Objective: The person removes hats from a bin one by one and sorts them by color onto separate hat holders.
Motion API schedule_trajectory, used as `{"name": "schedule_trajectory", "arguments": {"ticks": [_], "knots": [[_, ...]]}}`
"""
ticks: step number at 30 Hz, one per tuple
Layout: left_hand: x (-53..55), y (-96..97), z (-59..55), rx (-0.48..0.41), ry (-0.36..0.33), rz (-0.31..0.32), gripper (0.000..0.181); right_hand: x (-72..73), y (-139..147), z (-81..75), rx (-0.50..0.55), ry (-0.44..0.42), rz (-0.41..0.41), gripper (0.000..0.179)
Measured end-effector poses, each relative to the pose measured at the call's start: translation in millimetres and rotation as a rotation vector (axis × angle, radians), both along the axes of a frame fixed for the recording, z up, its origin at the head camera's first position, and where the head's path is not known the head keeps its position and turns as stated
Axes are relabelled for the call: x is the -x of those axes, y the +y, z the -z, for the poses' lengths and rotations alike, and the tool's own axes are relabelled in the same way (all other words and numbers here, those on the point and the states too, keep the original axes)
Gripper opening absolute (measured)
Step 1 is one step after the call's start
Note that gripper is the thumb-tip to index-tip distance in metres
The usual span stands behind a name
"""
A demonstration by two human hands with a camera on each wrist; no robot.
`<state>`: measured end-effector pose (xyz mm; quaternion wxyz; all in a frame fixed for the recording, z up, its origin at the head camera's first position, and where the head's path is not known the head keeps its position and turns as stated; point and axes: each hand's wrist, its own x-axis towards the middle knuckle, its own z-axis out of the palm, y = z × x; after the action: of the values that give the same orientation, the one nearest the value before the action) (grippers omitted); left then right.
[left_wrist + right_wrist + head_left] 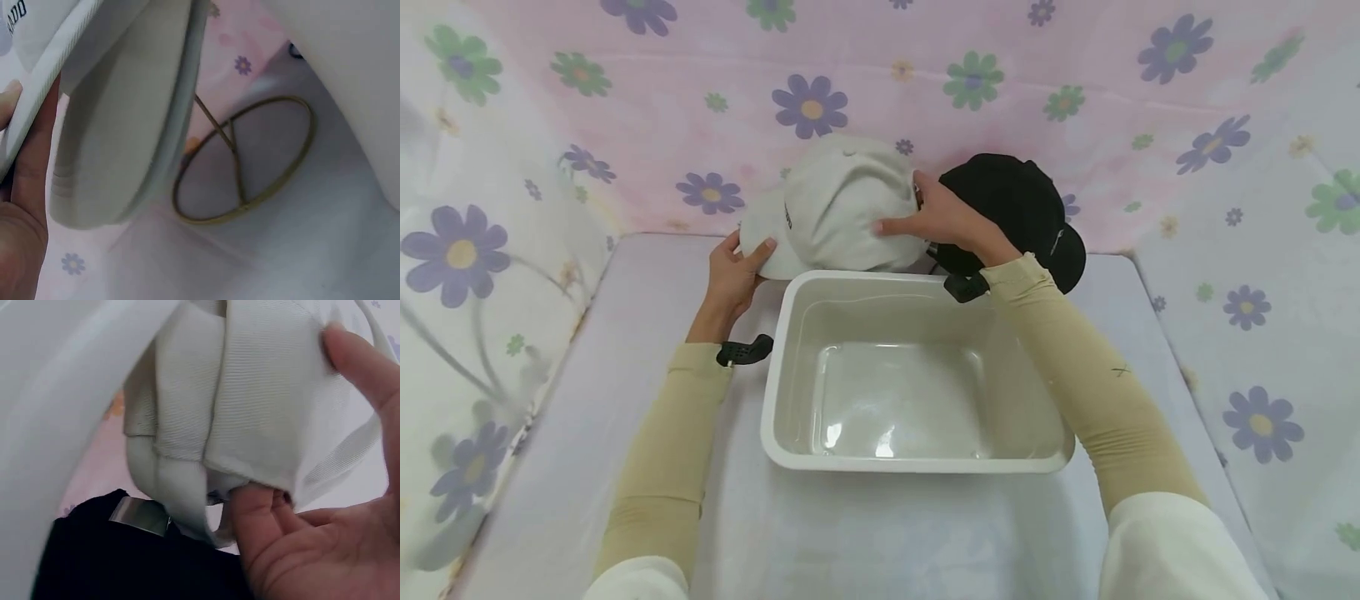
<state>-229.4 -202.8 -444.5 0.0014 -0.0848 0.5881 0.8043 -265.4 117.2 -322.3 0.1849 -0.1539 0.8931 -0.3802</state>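
Observation:
Both hands hold a white baseball cap (850,208) behind the basin, its brim to the left. My left hand (730,271) pinches that brim, thumb on top and fingers beneath. In the left wrist view, a second pale brim (125,125) hangs just under the gripped one. At the crown's right side, my right hand (951,218) grips the cap's back edge (256,394), with the thumb outside and fingers tucked under. Several layers of pale cloth show there. A black cap (1000,200) sits just right of this hand, partly behind the wrist.
A white plastic basin (917,465) stands in front of the caps, between the forearms. In the left wrist view, a brass wire stand (237,175) with a ring base stands beyond the brims. Flowered cloth (880,83) covers the walls around the table (880,533).

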Motion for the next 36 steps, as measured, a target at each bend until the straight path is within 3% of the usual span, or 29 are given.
{"name": "schedule_trajectory", "arguments": {"ticks": [4,7,11,16,22,28,33,36], "knots": [[0.2,-0.7,-6.1,0.001,0.014,-0.031,0.057,0.0,5,2.2,0.105,-0.008,-0.02,0.103],[1.5,-1.2,-10.2,-0.034,0.028,-0.05,0.055,1.0,10,3.9,0.196,-0.041,-0.023,0.084],[3.4,-2.4,-11.7,-0.062,0.037,-0.063,0.053,3.6,12,2.2,0.297,-0.183,-0.015,0.066],[4.3,-2.1,-12.7,-0.13,0.054,-0.056,0.054,7.7,7,-1.7,0.339,-0.335,-0.066,0.075],[4.6,-2.1,-11.9,-0.163,0.069,-0.045,0.056,9.9,3,-5.4,0.189,-0.315,-0.056,0.092],[3.0,0.4,-1.7,-0.012,0.028,-0.015,0.058,9.1,-1,-8.7,-0.015,-0.238,-0.004,0.104],[0.5,4.6,8.5,0.01,0.009,-0.001,0.061,8.9,-3,-9.8,-0.204,-0.147,-0.048,0.116],[-3.0,3.5,6.1,0.048,-0.012,0.008,0.061,8.8,-6,-11.9,-0.288,-0.092,-0.079,0.119]]}}
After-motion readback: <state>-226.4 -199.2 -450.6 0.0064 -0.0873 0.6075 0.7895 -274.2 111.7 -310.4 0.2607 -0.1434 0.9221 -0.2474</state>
